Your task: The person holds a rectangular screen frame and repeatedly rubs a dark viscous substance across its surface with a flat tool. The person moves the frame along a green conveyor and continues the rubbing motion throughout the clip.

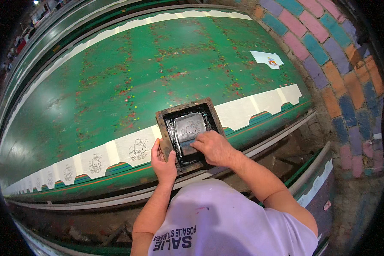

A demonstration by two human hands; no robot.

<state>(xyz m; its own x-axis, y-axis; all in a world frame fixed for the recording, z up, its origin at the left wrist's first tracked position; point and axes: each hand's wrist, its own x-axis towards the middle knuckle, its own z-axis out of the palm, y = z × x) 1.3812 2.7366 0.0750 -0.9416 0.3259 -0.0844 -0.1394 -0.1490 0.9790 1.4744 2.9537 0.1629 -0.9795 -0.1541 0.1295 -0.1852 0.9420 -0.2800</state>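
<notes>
A dark wooden screen printing frame (pixel 216 116) lies on the near strip of pale fabric pieces (pixel 239 112). Black ink rings its mesh, and a cartoon cat design shows through the window in the middle. My left hand (pixel 164 164) grips the frame's left bar, thumb on one side and fingers on the other. Inside the frame, my right hand (pixel 213 147) is closed around a squeegee (pixel 189 149), which is mostly hidden under the fingers. Left of the frame, several fabric pieces carry the same black outline print (pixel 138 149).
The long green table (pixel 111 81) is speckled with red and yellow paint. Another fabric strip (pixel 128 22) runs along its far edge. A white piece with a colored print (pixel 269 59) lies at the right. Beyond is a painted brick floor (pixel 328 55); another table (pixel 315 187) stands behind me at right.
</notes>
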